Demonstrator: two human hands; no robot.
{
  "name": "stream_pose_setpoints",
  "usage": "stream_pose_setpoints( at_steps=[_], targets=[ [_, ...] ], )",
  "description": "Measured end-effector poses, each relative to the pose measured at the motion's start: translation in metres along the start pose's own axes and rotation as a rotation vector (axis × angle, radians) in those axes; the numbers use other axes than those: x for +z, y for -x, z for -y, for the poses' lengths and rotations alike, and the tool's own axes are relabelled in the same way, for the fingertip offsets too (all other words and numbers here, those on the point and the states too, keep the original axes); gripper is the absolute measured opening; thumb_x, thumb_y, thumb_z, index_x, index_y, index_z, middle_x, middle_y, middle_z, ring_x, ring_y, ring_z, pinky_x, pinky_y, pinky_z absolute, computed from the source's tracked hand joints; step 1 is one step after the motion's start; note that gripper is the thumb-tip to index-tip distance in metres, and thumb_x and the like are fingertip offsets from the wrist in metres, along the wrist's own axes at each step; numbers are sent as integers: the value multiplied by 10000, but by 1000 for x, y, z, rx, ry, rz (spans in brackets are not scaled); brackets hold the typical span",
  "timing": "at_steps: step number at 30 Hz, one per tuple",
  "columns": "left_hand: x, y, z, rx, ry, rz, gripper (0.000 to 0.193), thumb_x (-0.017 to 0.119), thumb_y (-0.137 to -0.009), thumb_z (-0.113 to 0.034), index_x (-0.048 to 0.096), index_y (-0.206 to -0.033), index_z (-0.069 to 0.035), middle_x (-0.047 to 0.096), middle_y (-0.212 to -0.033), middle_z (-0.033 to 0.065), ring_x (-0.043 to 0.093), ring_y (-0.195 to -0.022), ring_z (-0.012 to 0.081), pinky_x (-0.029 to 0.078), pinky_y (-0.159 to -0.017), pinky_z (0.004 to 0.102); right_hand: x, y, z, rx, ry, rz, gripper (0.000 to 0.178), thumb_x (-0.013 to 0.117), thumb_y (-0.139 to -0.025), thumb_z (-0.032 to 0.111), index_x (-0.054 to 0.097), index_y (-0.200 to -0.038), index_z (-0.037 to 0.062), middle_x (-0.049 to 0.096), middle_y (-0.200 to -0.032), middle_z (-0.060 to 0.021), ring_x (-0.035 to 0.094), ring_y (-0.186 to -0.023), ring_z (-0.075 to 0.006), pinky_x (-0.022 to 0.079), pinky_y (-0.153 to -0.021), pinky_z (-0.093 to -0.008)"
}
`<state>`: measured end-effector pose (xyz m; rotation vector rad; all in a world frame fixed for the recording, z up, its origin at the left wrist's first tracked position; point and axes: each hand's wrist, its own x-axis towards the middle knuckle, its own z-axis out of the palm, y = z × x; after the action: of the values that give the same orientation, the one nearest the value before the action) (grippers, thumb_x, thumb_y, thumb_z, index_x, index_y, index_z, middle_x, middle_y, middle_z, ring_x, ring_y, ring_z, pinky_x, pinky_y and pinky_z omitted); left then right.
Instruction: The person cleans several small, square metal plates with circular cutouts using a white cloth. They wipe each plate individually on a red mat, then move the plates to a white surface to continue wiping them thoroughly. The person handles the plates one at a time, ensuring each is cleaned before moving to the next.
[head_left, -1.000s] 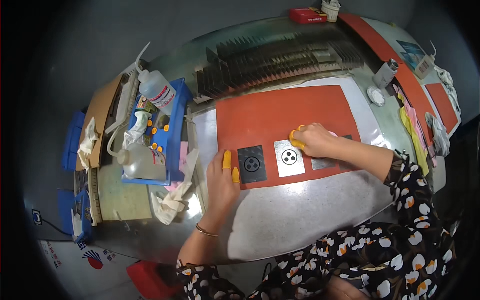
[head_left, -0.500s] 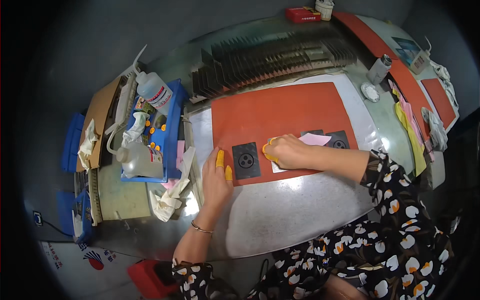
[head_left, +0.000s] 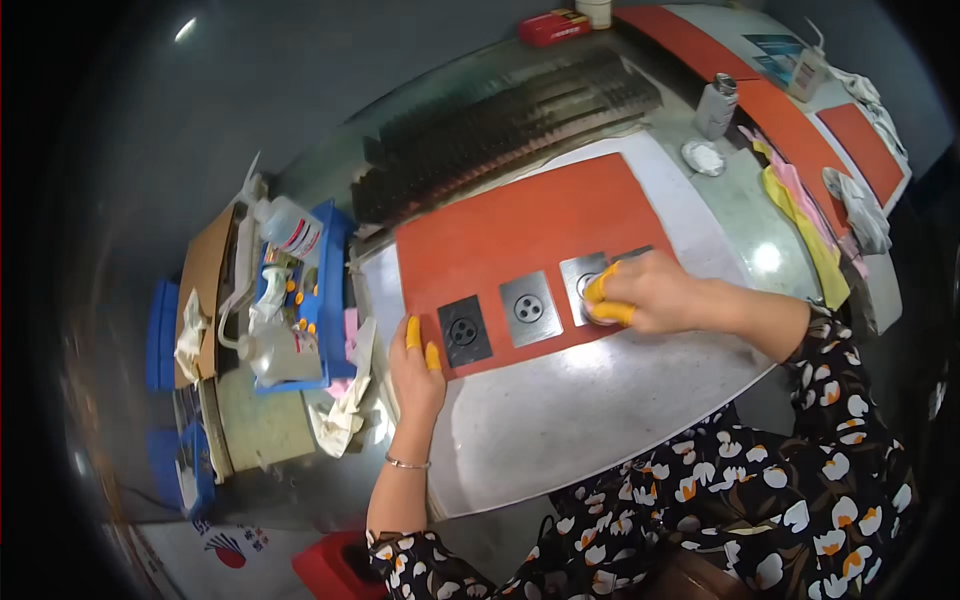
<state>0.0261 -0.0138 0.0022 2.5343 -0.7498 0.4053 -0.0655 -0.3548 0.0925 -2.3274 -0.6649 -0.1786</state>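
Note:
On the orange mat lies a row of square metal plates, each with a round, three-holed pattern where its middle shows. The leftmost plate is dark; beside it is a brighter silver plate. My right hand, with yellow finger covers, bends over the third plate and presses a pale cloth on it, mostly hidden under the fingers. Behind that hand a fourth plate shows only in part. My left hand, also with yellow finger covers, rests open at the mat's left edge, beside the dark plate.
A rack of upright dark plates stands behind the mat. At left, a blue tray holds squeeze bottles and crumpled tissue. A metal-topped bottle, a small white dish and yellow cloth are at right.
My right hand has moved right from the second plate to the third, leaving the second uncovered and silver. The pink cloth end behind it has gone from sight. The view has tilted.

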Motion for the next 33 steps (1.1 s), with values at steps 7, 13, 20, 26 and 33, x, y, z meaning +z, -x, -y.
stream_pose_setpoints(
  at_steps=[7, 13, 20, 26, 33],
  targets=[
    [-9, 18, 8, -60, -67, -10, 426, 479, -884, -121, 415, -1273, 39, 435, -1265, 234, 424, -1151, 391, 319, -996, 431, -199, 65, -79, 462, 538, -327, 166, 621, -772, 196, 621, -821, 38, 624, -733, -179, 607, -721, -368, 475, -659, -440],
    [-50, -18, -68, -225, -36, 263, 479, 470, -917, -233, 382, -1306, 32, 414, -1301, 244, 404, -1186, 392, 308, -1014, 426, -264, 61, -173, 578, 794, -344, 154, 613, -730, 150, 637, -848, 55, 641, -759, -165, 631, -749, -344, 490, -653, -441],
    [-57, -18, -79, -234, -108, 259, 460, 440, -934, -241, 397, -1300, 34, 427, -1290, 266, 409, -1193, 386, 309, -1024, 418, -254, 20, -230, 393, 1043, -205, 159, 650, -638, 108, 645, -791, 68, 642, -724, -128, 647, -709, -306, 504, -612, -406],
    [-17, 5, -8, -93, -70, 117, 455, 462, -880, -142, 382, -1292, 35, 396, -1268, 222, 392, -1166, 383, 298, -1000, 428, -251, 24, -244, 347, 1007, -181, 144, 623, -656, 96, 614, -792, 51, 625, -721, -116, 640, -729, -297, 496, -612, -404],
    [-4, 9, 7, -73, 0, 91, 459, 439, -928, -222, 378, -1301, 39, 372, -1299, 215, 385, -1187, 371, 285, -1025, 417, -239, 50, -211, 441, 975, -375, 135, 618, -681, 88, 597, -808, 49, 620, -745, -128, 638, -719, -310, 502, -598, -418]
  ],
)
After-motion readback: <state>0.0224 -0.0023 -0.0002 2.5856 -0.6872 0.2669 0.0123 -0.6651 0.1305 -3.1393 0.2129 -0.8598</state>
